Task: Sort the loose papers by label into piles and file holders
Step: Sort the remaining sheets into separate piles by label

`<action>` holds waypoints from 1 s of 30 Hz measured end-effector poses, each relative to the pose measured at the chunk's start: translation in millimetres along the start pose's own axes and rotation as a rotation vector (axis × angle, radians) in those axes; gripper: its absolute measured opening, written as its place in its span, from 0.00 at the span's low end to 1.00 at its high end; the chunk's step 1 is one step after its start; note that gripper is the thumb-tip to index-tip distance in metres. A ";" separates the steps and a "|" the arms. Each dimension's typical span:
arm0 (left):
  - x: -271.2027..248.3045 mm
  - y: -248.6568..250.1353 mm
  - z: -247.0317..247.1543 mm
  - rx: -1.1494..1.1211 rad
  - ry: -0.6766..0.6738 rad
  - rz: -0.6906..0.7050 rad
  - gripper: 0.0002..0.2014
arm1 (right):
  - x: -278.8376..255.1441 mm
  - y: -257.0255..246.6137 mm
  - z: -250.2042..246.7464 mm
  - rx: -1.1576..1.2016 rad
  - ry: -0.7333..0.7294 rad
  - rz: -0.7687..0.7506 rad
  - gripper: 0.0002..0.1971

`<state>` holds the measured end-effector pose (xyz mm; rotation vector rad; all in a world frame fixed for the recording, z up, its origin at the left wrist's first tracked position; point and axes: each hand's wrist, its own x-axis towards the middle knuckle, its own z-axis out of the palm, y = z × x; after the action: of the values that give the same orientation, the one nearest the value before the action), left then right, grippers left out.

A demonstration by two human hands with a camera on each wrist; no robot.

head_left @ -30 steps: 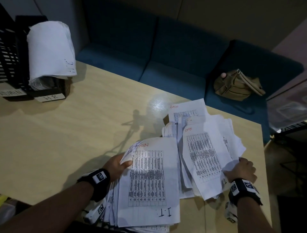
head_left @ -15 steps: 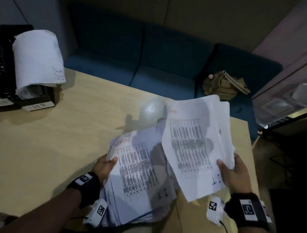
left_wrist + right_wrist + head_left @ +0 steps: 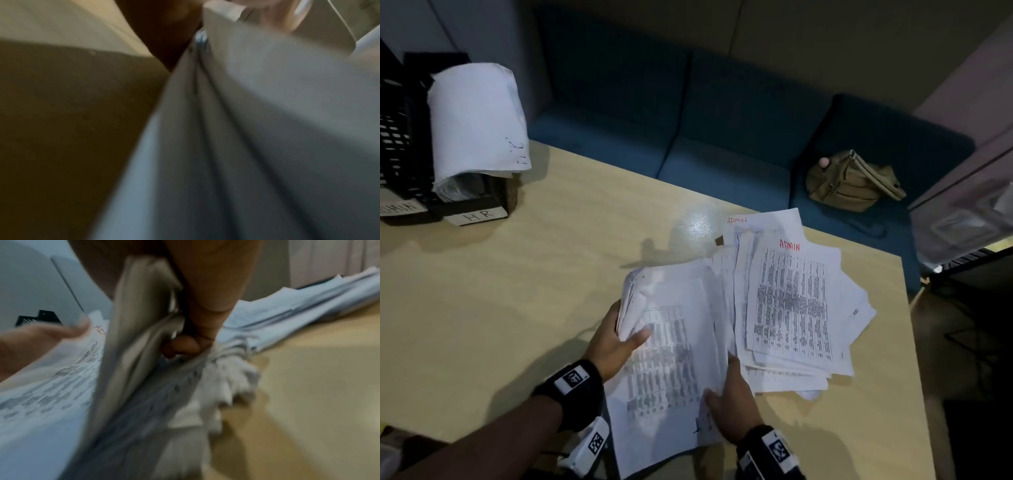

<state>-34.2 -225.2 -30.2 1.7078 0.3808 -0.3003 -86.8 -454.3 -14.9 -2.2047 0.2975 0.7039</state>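
With the left hand and right hand both pinching the thick sheaf of white printed papers above the pale wooden desk, loose sheets may slip and mix into the adjacent red-marked ADMIN paper pile.

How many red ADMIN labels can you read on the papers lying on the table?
2. One ADMIN label tops the uppermost sheet of the right-hand pile; another ADMIN label sits on the sheet behind it. Covered sheets may hide more.
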 end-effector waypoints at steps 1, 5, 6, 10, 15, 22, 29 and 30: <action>0.7 -0.8 -2.8 0.045 0.030 -0.009 0.25 | 2.6 -1.5 -6.3 -0.049 0.014 -0.006 0.35; 7.6 -2.8 -21.3 0.024 0.004 -0.066 0.16 | 21.7 -13.4 -44.6 0.112 0.310 -0.091 0.41; 7.5 -2.2 -23.8 0.029 -0.049 -0.058 0.16 | 28.0 -19.1 -52.3 0.200 0.320 -0.116 0.41; 3.1 2.7 -22.3 -0.075 -0.194 -0.059 0.29 | 56.7 -40.6 -50.8 0.316 0.217 -0.134 0.37; 10.7 12.6 -12.9 0.039 -0.060 0.104 0.35 | 64.8 -58.2 -27.2 0.168 0.168 -0.293 0.26; 18.7 -6.1 -17.2 0.119 -0.009 0.117 0.23 | 89.1 -40.6 -40.6 -0.152 0.172 -0.338 0.09; 15.2 -32.4 -26.6 0.078 -0.025 0.107 0.47 | 87.5 62.2 -129.8 -0.163 0.707 0.526 0.34; 17.6 -35.3 -27.6 0.067 -0.023 0.110 0.45 | 83.5 73.4 -134.4 -0.151 0.685 0.599 0.42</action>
<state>-33.2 -191.4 -64.4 1.7821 0.2614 -0.2544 3.0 -602.3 -36.1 -2.4567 1.3231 0.2375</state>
